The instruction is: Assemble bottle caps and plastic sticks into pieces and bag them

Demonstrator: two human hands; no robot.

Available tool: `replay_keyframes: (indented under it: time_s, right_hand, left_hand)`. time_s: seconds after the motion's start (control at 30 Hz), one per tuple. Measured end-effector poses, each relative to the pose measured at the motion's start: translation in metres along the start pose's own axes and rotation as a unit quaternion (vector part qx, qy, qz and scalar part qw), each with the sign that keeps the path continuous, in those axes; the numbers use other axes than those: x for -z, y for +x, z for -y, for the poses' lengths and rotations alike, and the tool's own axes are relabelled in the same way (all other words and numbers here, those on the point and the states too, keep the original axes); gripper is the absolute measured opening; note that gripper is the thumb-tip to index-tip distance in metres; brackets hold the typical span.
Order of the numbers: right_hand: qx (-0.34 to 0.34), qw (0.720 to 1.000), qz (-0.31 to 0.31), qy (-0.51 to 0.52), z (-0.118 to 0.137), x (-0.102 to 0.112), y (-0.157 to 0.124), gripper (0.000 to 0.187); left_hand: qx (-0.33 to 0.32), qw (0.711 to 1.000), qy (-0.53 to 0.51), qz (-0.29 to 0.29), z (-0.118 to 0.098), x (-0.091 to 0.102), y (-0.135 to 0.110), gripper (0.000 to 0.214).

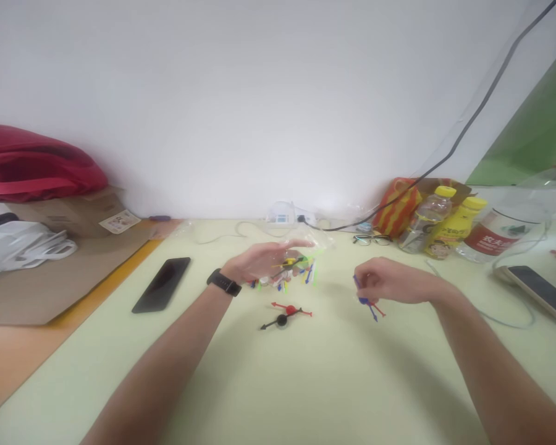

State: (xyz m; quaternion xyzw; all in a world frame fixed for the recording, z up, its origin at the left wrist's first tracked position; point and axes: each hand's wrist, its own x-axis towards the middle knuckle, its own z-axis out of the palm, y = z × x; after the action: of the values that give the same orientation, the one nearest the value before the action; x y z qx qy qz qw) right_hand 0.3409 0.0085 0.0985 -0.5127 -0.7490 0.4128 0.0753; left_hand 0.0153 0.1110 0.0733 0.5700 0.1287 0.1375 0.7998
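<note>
On the pale green table (324,383), several small arrow pieces are seen around the two hands. By the right hand (385,281), whose fingers are closed in a pinch, a blue arrow piece (363,301) is held above the table, and a red arrow tip (382,312) is seen just beside it. The left hand (264,261) is placed at the clear plastic bag (311,237), with the thumb stretched out; its lower fingers are partly hidden, so it cannot be told how far they are curled, or if the bag is gripped. Below this hand, and near its fingers, a group of multicoloured pieces (282,283) is found. Nearer to the viewer, a red spinner (291,310) and a black spinner (282,320) are laid close together, their arms crossing. A black watch (223,282) is worn on the left wrist, and a dark phone (162,285) is placed to its left.
</note>
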Motion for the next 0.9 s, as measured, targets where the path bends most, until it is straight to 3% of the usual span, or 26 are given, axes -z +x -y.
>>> replay_keyframes:
  time_s: [0.1,0.17,0.27,0.33,0.37,0.47,0.6,0.9]
  right_hand:
    - [0.053,0.994,-0.053,0.077,0.005,0.019,-0.005,0.030]
    - [0.095,0.971,-0.160,0.150,0.007,0.032,-0.005,0.034]
    - [0.161,0.881,-0.343,0.283,0.011,0.048,0.005,0.032]
    - [0.191,0.826,-0.404,0.345,0.016,0.054,0.015,0.028]
    - [0.196,0.812,-0.414,0.361,0.020,0.055,0.022,0.026]
    - [0.194,0.810,-0.390,0.392,0.034,0.049,0.041,0.024]
    - [0.189,0.838,-0.297,0.418,0.051,0.032,0.057,0.023]
    - [0.206,0.869,-0.180,0.412,0.079,0.008,0.057,0.026]
  left_hand:
    - [-0.002,1.000,0.008,0.011,0.001,0.001,0.000,0.061]
    - [0.000,1.000,0.012,0.012,0.000,0.001,0.000,0.061]
    - [0.002,1.000,0.015,0.005,0.000,-0.002,0.000,0.059]
    - [0.001,1.000,0.012,0.005,-0.001,-0.005,0.000,0.060]
    - [-0.001,1.000,0.010,0.006,-0.001,-0.006,0.000,0.061]
    - [-0.008,1.000,0.001,0.011,-0.002,-0.008,0.000,0.063]
    - [-0.019,1.000,-0.004,0.011,-0.001,-0.005,0.000,0.062]
    - [-0.055,0.998,-0.037,0.007,0.008,-0.002,0.007,0.055]
